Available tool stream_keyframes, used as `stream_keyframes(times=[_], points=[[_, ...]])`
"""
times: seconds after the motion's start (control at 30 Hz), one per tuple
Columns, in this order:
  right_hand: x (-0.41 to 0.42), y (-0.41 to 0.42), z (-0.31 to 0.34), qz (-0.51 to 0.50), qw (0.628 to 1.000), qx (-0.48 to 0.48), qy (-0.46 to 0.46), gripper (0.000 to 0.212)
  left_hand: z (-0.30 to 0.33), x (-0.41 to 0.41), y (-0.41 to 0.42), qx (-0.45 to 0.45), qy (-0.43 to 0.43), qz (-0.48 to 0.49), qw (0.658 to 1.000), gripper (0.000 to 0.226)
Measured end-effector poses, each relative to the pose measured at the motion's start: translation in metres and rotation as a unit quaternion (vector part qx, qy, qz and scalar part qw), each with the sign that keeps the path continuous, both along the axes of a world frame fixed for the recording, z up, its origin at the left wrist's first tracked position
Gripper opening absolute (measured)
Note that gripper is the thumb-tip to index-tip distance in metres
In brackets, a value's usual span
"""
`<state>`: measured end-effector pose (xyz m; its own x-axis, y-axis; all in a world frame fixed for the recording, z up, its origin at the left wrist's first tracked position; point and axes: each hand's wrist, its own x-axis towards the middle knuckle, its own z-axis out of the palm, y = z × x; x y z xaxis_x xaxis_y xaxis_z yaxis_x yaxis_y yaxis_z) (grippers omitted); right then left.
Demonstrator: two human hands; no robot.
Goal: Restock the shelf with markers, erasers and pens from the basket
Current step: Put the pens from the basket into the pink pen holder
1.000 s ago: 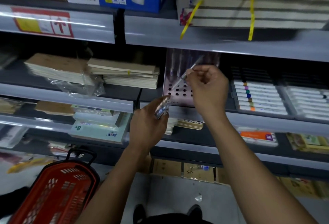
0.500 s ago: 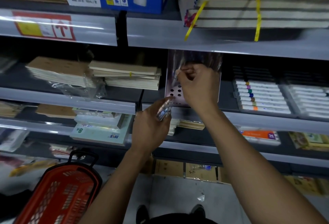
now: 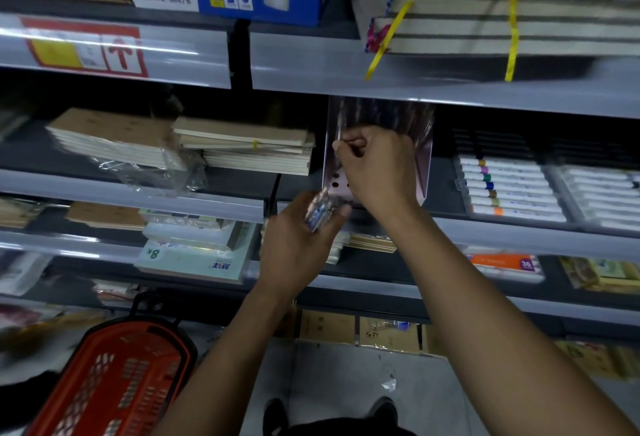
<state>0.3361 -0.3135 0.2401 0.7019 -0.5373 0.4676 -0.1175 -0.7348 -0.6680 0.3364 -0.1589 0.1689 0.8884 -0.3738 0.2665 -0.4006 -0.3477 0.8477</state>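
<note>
One pen going into the display stand; a bundle yet to place.
Right hand (image 3: 377, 167) pinches a thin pen (image 3: 338, 137) at the pink holed pen stand (image 3: 426, 165) on the middle shelf (image 3: 519, 227); left hand (image 3: 298, 241) grips a bundle of pens (image 3: 317, 213) just below. Red basket (image 3: 114, 387) hangs low left, contents not discernible. Judged mid-task.
</note>
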Motion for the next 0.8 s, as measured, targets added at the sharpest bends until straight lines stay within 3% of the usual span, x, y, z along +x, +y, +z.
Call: stream_keyframes(times=[0.07, 0.13, 0.23, 0.3, 0.43, 0.57, 0.8], points=[[-0.002, 0.0, -0.004, 0.0, 1.0, -0.002, -0.01, 0.015, 0.003, -0.003, 0.0, -0.019, 0.021, -0.027, 0.999, 0.041], [-0.007, 0.002, -0.01, 0.001, 1.0, 0.009, -0.018, 0.016, 0.007, -0.007, 0.0, -0.099, 0.101, -0.051, 0.989, 0.049], [-0.019, 0.005, -0.02, -0.003, 0.999, 0.037, -0.035, 0.009, 0.011, -0.008, 0.001, -0.22, 0.271, -0.042, 0.936, 0.061], [-0.028, 0.009, -0.025, 0.007, 0.997, 0.053, -0.052, 0.007, 0.009, -0.006, 0.002, -0.237, 0.307, -0.038, 0.921, 0.061], [-0.048, 0.021, -0.032, 0.081, 0.991, 0.081, -0.062, 0.007, 0.008, -0.002, 0.004, -0.24, 0.301, -0.062, 0.921, 0.074], [-0.062, 0.037, -0.038, 0.182, 0.975, 0.124, -0.009, 0.006, 0.007, -0.003, 0.005, -0.232, 0.277, -0.069, 0.93, 0.077], [-0.065, 0.043, -0.038, 0.185, 0.963, 0.185, 0.057, 0.007, 0.006, -0.006, 0.002, -0.214, 0.258, -0.064, 0.94, 0.08]])
